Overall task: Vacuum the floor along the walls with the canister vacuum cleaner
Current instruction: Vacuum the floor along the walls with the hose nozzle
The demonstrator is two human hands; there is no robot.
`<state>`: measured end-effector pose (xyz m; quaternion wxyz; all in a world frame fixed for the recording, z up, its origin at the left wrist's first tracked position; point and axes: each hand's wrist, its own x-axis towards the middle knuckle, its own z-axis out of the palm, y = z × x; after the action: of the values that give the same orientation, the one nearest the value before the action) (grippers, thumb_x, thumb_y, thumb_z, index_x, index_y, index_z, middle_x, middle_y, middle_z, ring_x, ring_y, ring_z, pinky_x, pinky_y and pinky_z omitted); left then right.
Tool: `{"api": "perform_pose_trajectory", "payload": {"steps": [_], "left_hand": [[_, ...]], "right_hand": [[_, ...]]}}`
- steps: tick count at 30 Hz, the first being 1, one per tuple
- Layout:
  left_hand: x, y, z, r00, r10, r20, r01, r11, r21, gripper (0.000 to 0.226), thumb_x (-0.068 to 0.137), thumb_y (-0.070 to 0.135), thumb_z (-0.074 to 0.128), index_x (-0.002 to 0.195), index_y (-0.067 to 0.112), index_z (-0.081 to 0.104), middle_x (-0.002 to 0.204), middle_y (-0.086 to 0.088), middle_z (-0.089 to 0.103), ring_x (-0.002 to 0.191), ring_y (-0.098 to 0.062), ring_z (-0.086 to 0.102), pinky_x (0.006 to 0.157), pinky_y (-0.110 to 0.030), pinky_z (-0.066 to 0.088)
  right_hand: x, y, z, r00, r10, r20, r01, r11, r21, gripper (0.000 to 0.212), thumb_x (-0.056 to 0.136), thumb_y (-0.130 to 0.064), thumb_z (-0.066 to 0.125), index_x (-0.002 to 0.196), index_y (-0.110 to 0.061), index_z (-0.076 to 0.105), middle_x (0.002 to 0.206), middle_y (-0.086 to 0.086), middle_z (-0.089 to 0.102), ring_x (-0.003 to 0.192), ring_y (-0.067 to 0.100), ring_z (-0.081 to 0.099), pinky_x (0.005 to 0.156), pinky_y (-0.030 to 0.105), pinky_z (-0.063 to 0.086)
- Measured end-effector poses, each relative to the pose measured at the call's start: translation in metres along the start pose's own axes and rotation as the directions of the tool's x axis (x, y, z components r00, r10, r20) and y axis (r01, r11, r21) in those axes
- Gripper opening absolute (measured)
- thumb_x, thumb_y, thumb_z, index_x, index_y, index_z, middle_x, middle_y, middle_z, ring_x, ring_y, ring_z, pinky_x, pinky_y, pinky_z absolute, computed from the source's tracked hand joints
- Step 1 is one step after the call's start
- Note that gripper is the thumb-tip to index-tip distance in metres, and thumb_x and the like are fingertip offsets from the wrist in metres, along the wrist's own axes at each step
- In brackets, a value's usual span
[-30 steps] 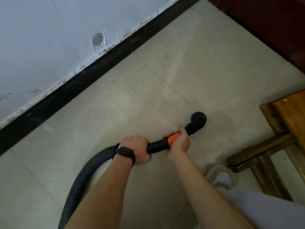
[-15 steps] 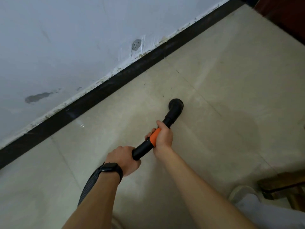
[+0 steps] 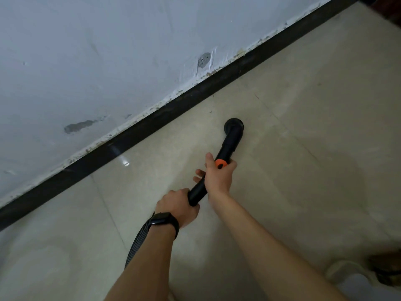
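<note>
I hold a black vacuum wand (image 3: 230, 142) with an orange collar (image 3: 221, 163) over the beige tiled floor (image 3: 303, 148). Its round nozzle end (image 3: 234, 125) points toward the black skirting board (image 3: 134, 135) at the foot of the white wall (image 3: 97, 51), a short gap away from it. My right hand (image 3: 218, 175) grips the wand at the orange collar. My left hand (image 3: 176, 206), with a black wristband, grips the wand's rear end where the ribbed black hose (image 3: 137, 242) begins. The hose runs down behind my left forearm. The canister is out of view.
The skirting board runs diagonally from lower left to upper right. A round grey patch (image 3: 204, 59) and a scuff mark (image 3: 78, 126) mark the wall. My shoe (image 3: 345, 271) and a bit of wooden furniture (image 3: 388, 268) show at the lower right corner.
The wand has swung to the left and forward, bringing the nozzle nearer the skirting board. My view has turned left, so the wooden furniture has slid almost out of frame. Both hands keep their grip.
</note>
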<state>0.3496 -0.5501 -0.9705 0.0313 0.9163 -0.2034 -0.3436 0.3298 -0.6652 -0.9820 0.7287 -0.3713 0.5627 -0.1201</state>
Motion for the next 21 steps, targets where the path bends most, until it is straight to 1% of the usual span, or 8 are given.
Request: {"api": "perform_pose_trajectory", "payload": {"steps": [4, 5, 7, 9, 14, 16, 18, 21], "left_hand": [[0.002, -0.009, 0.000, 1.000, 0.004, -0.017, -0.004, 1.000, -0.021, 0.014, 0.083, 0.042, 0.054, 0.086, 0.028, 0.053, 0.076, 0.004, 0.061, 0.069, -0.020, 0.061, 0.068, -0.034, 0.056], [0.002, -0.011, 0.001, 1.000, 0.004, -0.030, -0.005, 0.999, -0.035, 0.015, 0.084, 0.042, 0.054, 0.086, 0.028, 0.052, 0.075, 0.005, 0.060, 0.068, -0.019, 0.061, 0.068, -0.034, 0.056], [0.004, -0.015, 0.001, 0.998, -0.002, -0.069, -0.003, 0.998, -0.070, 0.017, 0.086, 0.044, 0.053, 0.087, 0.028, 0.049, 0.075, 0.006, 0.060, 0.067, -0.018, 0.060, 0.068, -0.036, 0.056], [0.007, -0.018, 0.000, 0.994, -0.002, -0.109, -0.009, 0.995, -0.096, 0.021, 0.088, 0.047, 0.053, 0.090, 0.028, 0.045, 0.074, 0.007, 0.059, 0.067, -0.017, 0.060, 0.068, -0.037, 0.056], [0.010, -0.027, -0.002, 0.984, 0.029, -0.177, -0.045, 0.995, -0.088, 0.026, 0.090, 0.048, 0.053, 0.094, 0.029, 0.037, 0.076, 0.011, 0.055, 0.066, -0.014, 0.057, 0.065, -0.034, 0.052], [0.010, -0.034, -0.002, 0.982, 0.059, -0.177, -0.072, 0.995, -0.068, 0.025, 0.091, 0.046, 0.053, 0.101, 0.030, 0.037, 0.082, 0.011, 0.055, 0.069, -0.013, 0.056, 0.066, -0.033, 0.052], [0.010, -0.040, 0.000, 0.978, 0.092, -0.187, -0.104, 0.993, -0.052, 0.026, 0.094, 0.042, 0.053, 0.111, 0.028, 0.039, 0.087, 0.008, 0.055, 0.073, -0.014, 0.055, 0.066, -0.033, 0.052], [0.009, -0.047, 0.000, 0.959, 0.136, -0.248, -0.149, 0.988, -0.037, 0.035, 0.096, 0.036, 0.051, 0.127, 0.025, 0.038, 0.094, 0.003, 0.057, 0.079, -0.018, 0.055, 0.067, -0.034, 0.050]], "right_hand": [[0.001, 0.003, 0.010, 1.000, -0.017, -0.007, 0.017, 0.998, -0.055, 0.036, 0.101, -0.029, 0.065, 0.128, -0.019, 0.044, 0.079, 0.003, 0.061, 0.045, 0.011, 0.059, 0.064, 0.039, 0.063], [0.003, 0.002, 0.013, 1.000, -0.016, 0.002, 0.016, 0.997, -0.070, 0.035, 0.101, -0.027, 0.064, 0.128, -0.020, 0.043, 0.078, 0.003, 0.060, 0.044, 0.010, 0.057, 0.063, 0.038, 0.062], [0.006, -0.001, 0.021, 0.999, -0.016, 0.034, 0.020, 0.995, -0.103, 0.035, 0.101, -0.026, 0.064, 0.128, -0.020, 0.043, 0.080, 0.004, 0.060, 0.044, 0.010, 0.056, 0.059, 0.035, 0.061], [0.010, -0.003, 0.030, 0.998, -0.014, 0.054, 0.020, 0.992, -0.123, 0.034, 0.100, -0.025, 0.064, 0.126, -0.019, 0.043, 0.082, 0.005, 0.059, 0.044, 0.010, 0.056, 0.058, 0.034, 0.060], [0.018, -0.005, 0.043, 0.997, 0.013, 0.074, -0.003, 0.991, -0.132, 0.036, 0.099, -0.025, 0.066, 0.127, -0.018, 0.044, 0.081, 0.005, 0.059, 0.046, 0.012, 0.056, 0.057, 0.032, 0.057], [0.023, -0.008, 0.046, 0.995, 0.025, 0.100, -0.013, 0.993, -0.121, 0.036, 0.098, -0.023, 0.067, 0.126, -0.017, 0.046, 0.081, 0.005, 0.058, 0.045, 0.012, 0.054, 0.054, 0.031, 0.055], [0.027, -0.013, 0.051, 0.991, 0.031, 0.130, -0.015, 0.992, -0.122, 0.037, 0.098, -0.021, 0.068, 0.127, -0.014, 0.046, 0.080, 0.004, 0.057, 0.044, 0.011, 0.052, 0.051, 0.029, 0.053], [0.029, -0.015, 0.063, 0.988, 0.033, 0.150, -0.011, 0.989, -0.149, 0.035, 0.098, -0.021, 0.066, 0.126, -0.012, 0.047, 0.079, 0.004, 0.056, 0.043, 0.011, 0.052, 0.050, 0.030, 0.053]]}}
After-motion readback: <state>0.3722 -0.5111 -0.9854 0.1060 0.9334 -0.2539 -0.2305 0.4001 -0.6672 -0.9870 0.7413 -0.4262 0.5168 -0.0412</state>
